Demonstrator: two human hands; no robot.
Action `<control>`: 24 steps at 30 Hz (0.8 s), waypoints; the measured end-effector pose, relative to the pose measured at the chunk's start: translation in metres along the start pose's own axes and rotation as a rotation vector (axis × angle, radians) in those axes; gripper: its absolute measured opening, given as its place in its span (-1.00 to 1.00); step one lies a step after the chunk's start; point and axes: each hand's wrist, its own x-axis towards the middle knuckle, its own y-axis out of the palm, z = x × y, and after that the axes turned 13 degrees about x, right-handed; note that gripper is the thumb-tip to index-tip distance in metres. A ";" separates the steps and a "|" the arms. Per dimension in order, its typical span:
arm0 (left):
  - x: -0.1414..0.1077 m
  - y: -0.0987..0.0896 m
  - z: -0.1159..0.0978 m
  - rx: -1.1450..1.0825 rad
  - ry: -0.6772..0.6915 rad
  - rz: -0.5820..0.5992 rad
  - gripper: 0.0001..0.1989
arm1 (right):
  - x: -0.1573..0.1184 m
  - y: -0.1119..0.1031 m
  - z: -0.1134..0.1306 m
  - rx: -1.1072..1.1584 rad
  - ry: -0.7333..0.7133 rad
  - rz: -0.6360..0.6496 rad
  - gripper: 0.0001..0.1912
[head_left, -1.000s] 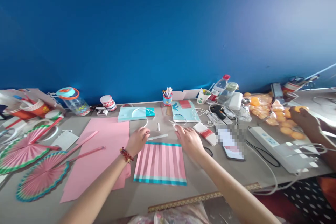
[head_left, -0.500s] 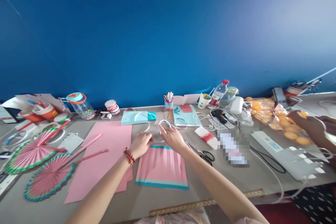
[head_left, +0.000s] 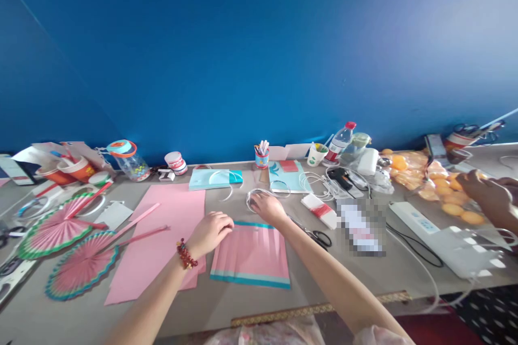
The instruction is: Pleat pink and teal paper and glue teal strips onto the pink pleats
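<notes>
My right hand [head_left: 267, 208] is closed on a white ring that looks like a roll of tape [head_left: 250, 198], just beyond the top edge of a pleated pink sheet [head_left: 251, 253] with blue bands. Near that sheet's upper left corner is my left hand [head_left: 211, 233], wearing a red bead bracelet. Its fingers are curled together, and what they hold, if anything, is hidden. Flat pink paper [head_left: 162, 242] lies left of the pleated sheet. Two pink folded fans, one with a green rim [head_left: 54, 226] and one with a blue rim [head_left: 83, 267], rest farther left.
Scissors [head_left: 321, 238] lie right of my right forearm, near a red-and-white packet [head_left: 319, 211]. Behind stand a small cup of sticks [head_left: 261, 159], a bottle [head_left: 340, 143] and a glue gun [head_left: 338, 177]. At the right, another person's hand [head_left: 473, 188] is by orange balls [head_left: 449, 199].
My left hand has moved left and down, away from my right hand, to the pleated sheet's corner. My right hand has shifted slightly left over the ring.
</notes>
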 end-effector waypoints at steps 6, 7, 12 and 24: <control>-0.004 -0.002 -0.006 -0.036 -0.051 -0.016 -0.87 | -0.004 -0.004 -0.002 0.058 0.014 -0.084 -0.46; -0.005 -0.002 -0.006 -0.045 -0.059 -0.020 -0.86 | -0.005 -0.006 -0.001 0.066 -0.014 -0.083 -0.48; -0.010 -0.004 -0.010 -0.135 -0.108 -0.036 -0.86 | -0.007 -0.011 0.001 0.097 -0.149 -0.066 -0.60; -0.008 -0.020 -0.037 -0.376 -0.063 -0.072 -0.84 | -0.060 -0.056 0.068 0.308 -0.310 0.091 -0.86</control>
